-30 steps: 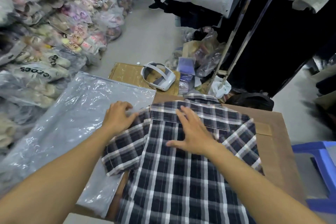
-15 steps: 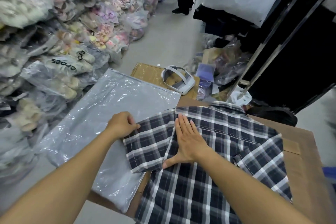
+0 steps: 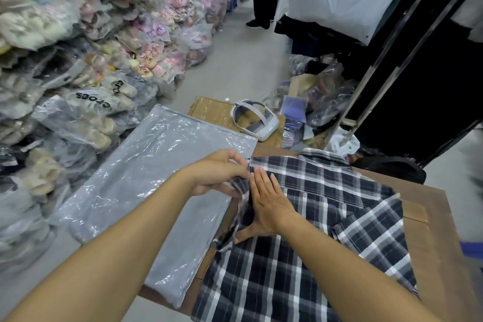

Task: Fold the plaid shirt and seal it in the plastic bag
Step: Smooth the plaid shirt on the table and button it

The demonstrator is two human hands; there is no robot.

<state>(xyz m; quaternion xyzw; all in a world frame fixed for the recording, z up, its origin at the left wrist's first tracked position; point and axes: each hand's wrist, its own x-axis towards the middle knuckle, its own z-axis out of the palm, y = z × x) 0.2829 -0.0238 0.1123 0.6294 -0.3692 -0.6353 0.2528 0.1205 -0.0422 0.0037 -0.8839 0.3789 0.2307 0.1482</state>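
Setting: cluttered stockroom aisle, with a cardboard-topped table (image 3: 428,232) carrying the work.
Left of shirt: bagged sandals (image 3: 86,112) are piling along the wall; the plastic bag (image 3: 156,178) is lying flat, touching the plaid shirt (image 3: 326,217) at its left edge.
Left hand (image 3: 222,175): fingers are pinching the left sleeve, lifting it inward.
Right hand (image 3: 269,206): fingers are spread flat, pressing the cloth as a fold line.
Doing it well: likely keeping the palm firm while laying the sleeve straight.
Right of shirt: the other sleeve is lying unfolded.
Beyond shirt: a white headset (image 3: 254,119) is resting on a carton, clear of the fold.
Obstacle: the bag's mouth is looking shut.
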